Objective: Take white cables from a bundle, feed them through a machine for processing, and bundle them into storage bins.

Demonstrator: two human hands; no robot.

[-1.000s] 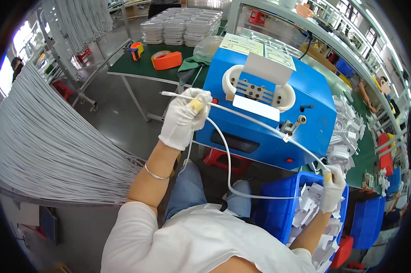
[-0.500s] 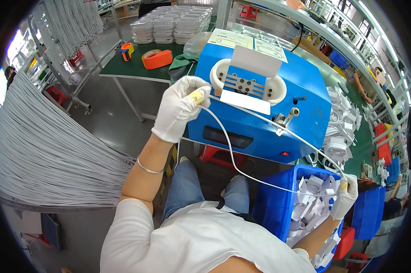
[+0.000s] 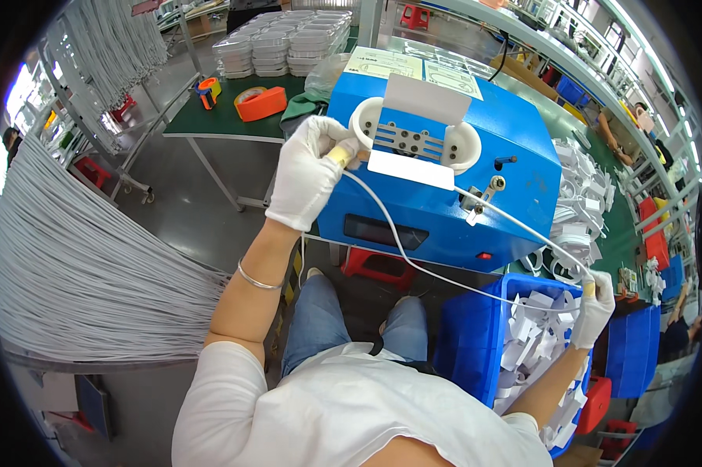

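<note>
My left hand (image 3: 308, 175), in a white glove with pale fingertip wraps, is closed on a white cable (image 3: 397, 247) beside the left white cup-like guide (image 3: 365, 119) of a blue machine (image 3: 514, 132). My right hand (image 3: 593, 315), gloved likewise, pinches the cable farther right, above a blue bin. One stretch of cable runs taut between the hands. Its left part is hidden behind a folded-out white card (image 3: 411, 170) on the machine; a second stretch sags in front. Another white card (image 3: 427, 99) stands upright behind a slotted metal plate (image 3: 409, 141).
White paper-wrapped pieces fill the blue bin (image 3: 475, 292), and more white coils (image 3: 580, 187) are heaped right of the machine. A big bundle of white cables (image 3: 94, 265) hangs at left. Stacked white trays (image 3: 277, 47) and orange tape (image 3: 261, 103) lie on the green table (image 3: 218, 121).
My right hand has risen a little with the cable. The taut stretch has shifted from in front of the machine to behind the lower card. My left hand is now closer to the left guide.
</note>
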